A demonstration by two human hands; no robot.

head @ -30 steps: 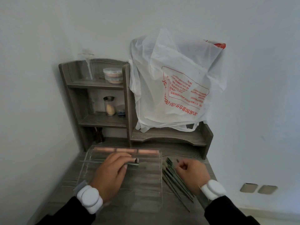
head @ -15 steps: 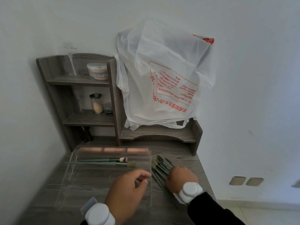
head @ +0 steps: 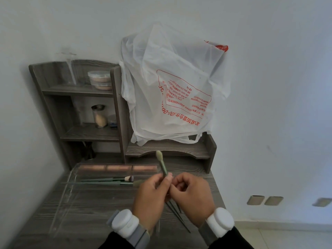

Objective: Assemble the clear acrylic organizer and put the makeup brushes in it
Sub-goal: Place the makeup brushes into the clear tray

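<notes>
A clear acrylic organizer tray (head: pixel 71 200) lies flat on the grey wooden desk. Two green-handled makeup brushes (head: pixel 107 181) lie across its far part, beside a row of pinkish pads (head: pixel 118 168). My left hand (head: pixel 150 198) and my right hand (head: pixel 192 196) meet above the desk's right side. Between them a green makeup brush (head: pixel 162 166) stands nearly upright, its pale tip up. Both hands pinch its handle. Several more brushes (head: pixel 177 214) lie on the desk under my hands, mostly hidden.
A grey wooden shelf unit (head: pixel 115 108) stands at the back with jars (head: pixel 99 79) on its shelves. A white plastic bag with red print (head: pixel 172 90) sits on the shelf's low right part. Walls close in on the left and behind. The desk ends at the right.
My left hand has come from the tray over to the right. My right hand has lifted a brush from the pile, and both hands now hold it upright.
</notes>
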